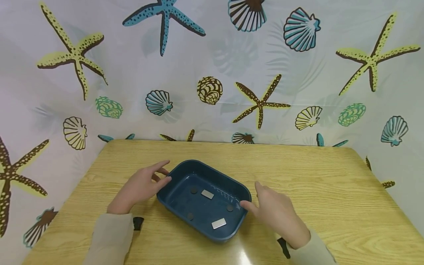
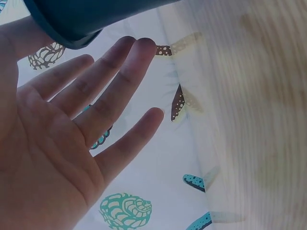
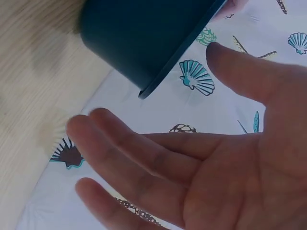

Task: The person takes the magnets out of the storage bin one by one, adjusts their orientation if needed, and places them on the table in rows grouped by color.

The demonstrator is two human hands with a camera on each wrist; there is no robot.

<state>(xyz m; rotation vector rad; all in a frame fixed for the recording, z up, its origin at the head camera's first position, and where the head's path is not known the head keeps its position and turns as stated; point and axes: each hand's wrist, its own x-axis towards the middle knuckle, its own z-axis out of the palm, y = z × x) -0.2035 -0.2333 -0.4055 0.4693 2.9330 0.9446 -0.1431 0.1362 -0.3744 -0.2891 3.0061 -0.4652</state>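
A dark blue rectangular basin [image 1: 203, 217] with rounded corners sits slantwise on the wooden table. Inside lie two silver rectangular pieces, one near the middle [image 1: 207, 194] and the other [image 1: 219, 223] toward the near corner, along with three small dark discs [image 1: 230, 208]. My left hand [image 1: 140, 187] is at the basin's left end, thumb tip right at the rim. In the left wrist view its fingers spread loosely, none curled round the basin. At the right end is my right hand [image 1: 275, 209], its thumb overlapping the rim in the head view. The right wrist view shows its relaxed fingers [image 3: 139, 167] beside the basin wall.
The light wooden table [image 1: 314, 176] extends to both sides and behind the basin. A white cloth [image 1: 198, 121] printed with starfish and shells hangs along the table's back and sides. Black straps [image 1: 138, 223] show at both sleeves.
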